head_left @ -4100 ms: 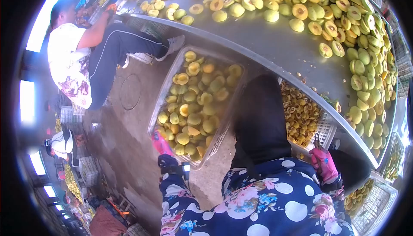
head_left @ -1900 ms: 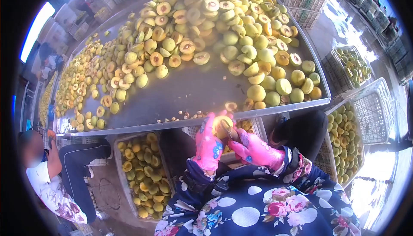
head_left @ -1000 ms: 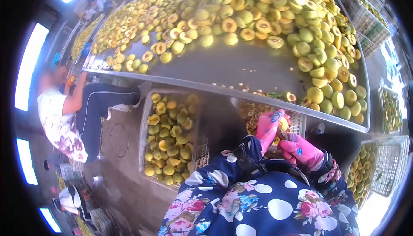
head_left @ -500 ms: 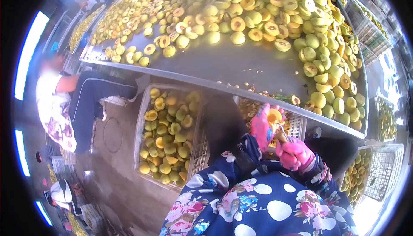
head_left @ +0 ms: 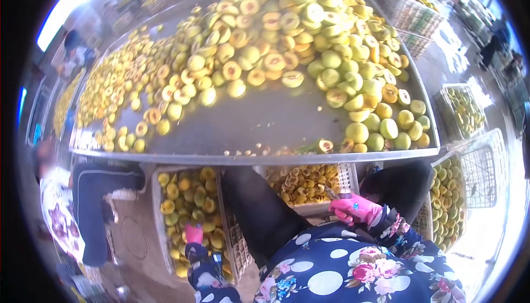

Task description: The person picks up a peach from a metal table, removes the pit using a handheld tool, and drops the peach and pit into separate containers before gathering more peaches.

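Note:
My left hand [head_left: 193, 234], in a pink glove, is over the crate of peach halves [head_left: 190, 192] at my left. It touches or nearly touches the fruit, and its fingers are too foreshortened to read. My right hand [head_left: 356, 209], also pink-gloved, is closed around a small pitting tool [head_left: 331, 192] with a narrow tip, held above my lap. Just beyond that tip stands a crate of pits and cut scraps [head_left: 306, 184] between my knees. A heap of halved yellow-green peaches [head_left: 265, 54] covers much of the metal table [head_left: 237, 120] in front.
The table's raised metal rim [head_left: 248, 159] runs across above my knees. On the right stand a crate of peaches [head_left: 447, 203] and a white plastic crate [head_left: 479, 178]. A seated person [head_left: 61, 209] works at my left. More stacked crates [head_left: 408, 10] stand at the far right.
My left hand has left the peach half it held near the tool and moved down-left to the crate. My right hand keeps the tool. The view has turned and shifted.

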